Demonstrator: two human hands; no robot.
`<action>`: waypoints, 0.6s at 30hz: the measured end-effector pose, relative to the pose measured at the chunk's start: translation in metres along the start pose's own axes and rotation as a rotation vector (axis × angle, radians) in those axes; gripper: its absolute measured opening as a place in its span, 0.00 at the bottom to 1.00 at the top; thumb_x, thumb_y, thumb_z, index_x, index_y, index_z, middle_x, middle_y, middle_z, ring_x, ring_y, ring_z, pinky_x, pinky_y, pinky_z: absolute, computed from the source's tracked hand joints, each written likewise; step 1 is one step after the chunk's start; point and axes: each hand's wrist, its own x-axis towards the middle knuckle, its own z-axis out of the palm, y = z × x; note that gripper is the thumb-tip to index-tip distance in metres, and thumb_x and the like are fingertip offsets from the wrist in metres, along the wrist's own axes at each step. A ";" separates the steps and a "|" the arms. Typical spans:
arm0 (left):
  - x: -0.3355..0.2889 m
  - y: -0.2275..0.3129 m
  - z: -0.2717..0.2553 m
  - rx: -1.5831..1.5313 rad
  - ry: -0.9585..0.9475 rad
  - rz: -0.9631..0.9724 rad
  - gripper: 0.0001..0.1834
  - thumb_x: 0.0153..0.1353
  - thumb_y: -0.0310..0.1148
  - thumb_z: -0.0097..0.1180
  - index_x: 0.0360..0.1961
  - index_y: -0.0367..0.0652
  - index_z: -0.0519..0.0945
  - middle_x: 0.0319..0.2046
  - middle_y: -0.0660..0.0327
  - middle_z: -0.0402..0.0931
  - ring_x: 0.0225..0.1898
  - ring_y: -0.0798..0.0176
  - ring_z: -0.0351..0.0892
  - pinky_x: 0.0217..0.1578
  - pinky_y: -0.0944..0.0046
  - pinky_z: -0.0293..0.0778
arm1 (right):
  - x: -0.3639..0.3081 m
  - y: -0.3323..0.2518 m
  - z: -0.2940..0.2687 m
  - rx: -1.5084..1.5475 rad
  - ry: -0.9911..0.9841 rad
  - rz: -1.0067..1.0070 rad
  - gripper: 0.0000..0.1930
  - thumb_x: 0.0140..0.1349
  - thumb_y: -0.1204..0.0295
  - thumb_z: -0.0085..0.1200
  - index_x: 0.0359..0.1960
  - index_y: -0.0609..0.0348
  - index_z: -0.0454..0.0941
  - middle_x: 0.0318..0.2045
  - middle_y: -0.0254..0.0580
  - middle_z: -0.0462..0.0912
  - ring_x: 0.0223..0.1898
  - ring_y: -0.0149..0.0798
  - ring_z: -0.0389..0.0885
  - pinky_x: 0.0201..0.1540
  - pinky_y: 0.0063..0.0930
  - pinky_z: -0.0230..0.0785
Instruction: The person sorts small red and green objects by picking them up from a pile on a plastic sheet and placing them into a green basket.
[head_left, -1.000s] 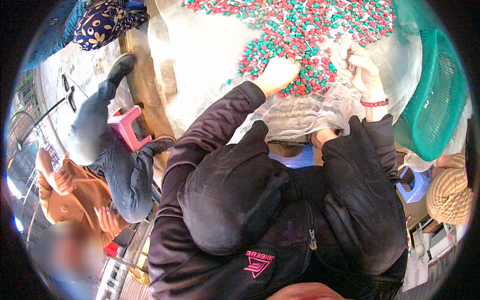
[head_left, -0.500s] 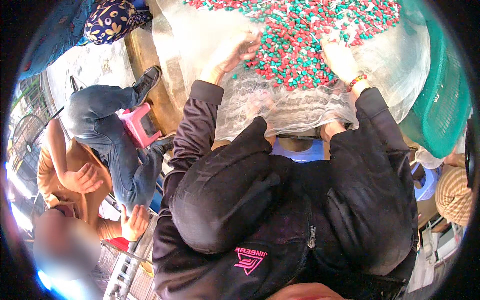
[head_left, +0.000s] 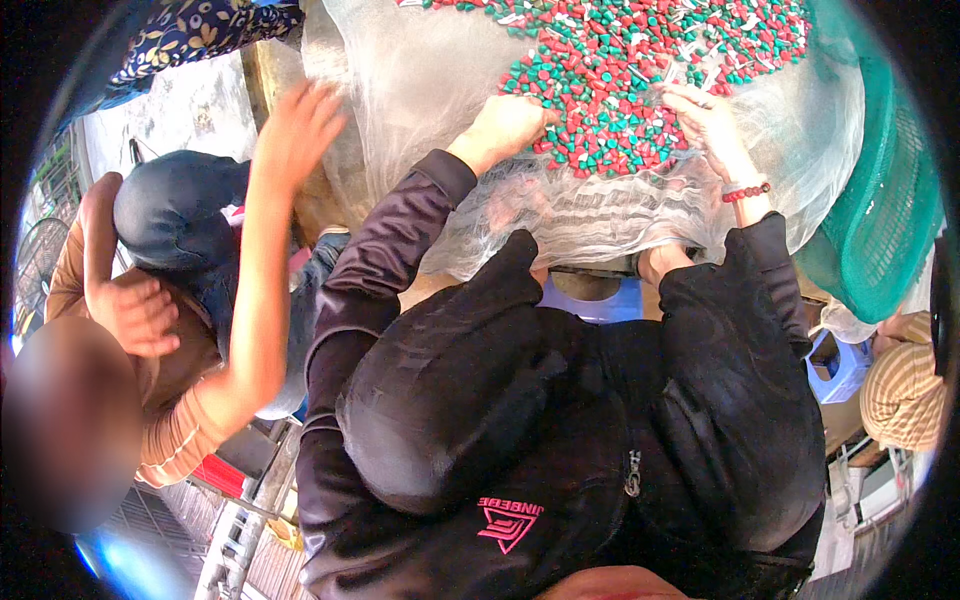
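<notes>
A broad heap of small red and green cone-shaped plastic pieces (head_left: 605, 100), mixed with thin white bits, is spread over a sheer white mesh cloth (head_left: 420, 70) in front of me. At the heap's left edge is my left hand (head_left: 508, 130), its fingers curled down against the pieces; whatever they hold is hidden. My right hand (head_left: 708, 122), with a red bead bracelet (head_left: 746, 191) at its wrist, is over the right side of the heap. Thumb and fingers there are pinched together beside some white bits, and their contents are too small to make out.
At my left a seated person in brown reaches out a bare arm (head_left: 262, 230) near the cloth's left edge. Green netting (head_left: 890, 200) hangs along the right side. A blue stool (head_left: 840, 365) and a striped sleeve (head_left: 905, 390) are farther right. Another blue stool (head_left: 595, 300) shows between my legs.
My left hand has moved right and slightly down, its fingers now curled at the heap. My right hand has turned and shifted a little right. The person at left has raised an arm.
</notes>
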 end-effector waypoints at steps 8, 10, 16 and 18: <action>0.006 0.014 0.018 0.128 0.102 0.037 0.10 0.50 0.32 0.54 0.34 0.43 0.73 0.26 0.59 0.76 0.29 0.58 0.80 0.25 0.60 0.76 | -0.009 -0.024 -0.035 1.144 -0.323 -0.212 0.05 0.58 0.72 0.47 0.31 0.59 0.66 0.21 0.31 0.58 0.21 0.25 0.57 0.17 0.16 0.48; 0.002 0.012 0.017 0.052 0.112 -0.053 0.11 0.50 0.35 0.56 0.33 0.44 0.74 0.25 0.58 0.77 0.28 0.57 0.80 0.26 0.59 0.76 | -0.007 -0.035 -0.035 0.960 -0.401 -0.248 0.08 0.61 0.69 0.46 0.28 0.57 0.64 0.22 0.31 0.59 0.20 0.23 0.56 0.17 0.15 0.47; 0.014 0.017 -0.038 -0.499 0.211 -0.383 0.15 0.49 0.44 0.55 0.29 0.43 0.76 0.19 0.56 0.76 0.25 0.56 0.79 0.29 0.56 0.72 | 0.038 -0.026 -0.006 -0.318 -0.081 -0.253 0.16 0.63 0.58 0.49 0.27 0.57 0.69 0.16 0.29 0.67 0.19 0.26 0.68 0.20 0.21 0.58; 0.025 0.019 -0.052 -0.704 0.218 -0.398 0.15 0.50 0.44 0.54 0.31 0.44 0.79 0.16 0.60 0.75 0.22 0.61 0.78 0.27 0.62 0.71 | 0.051 0.007 0.007 -0.794 0.156 -0.567 0.13 0.62 0.60 0.49 0.31 0.58 0.71 0.19 0.38 0.74 0.25 0.38 0.76 0.27 0.32 0.67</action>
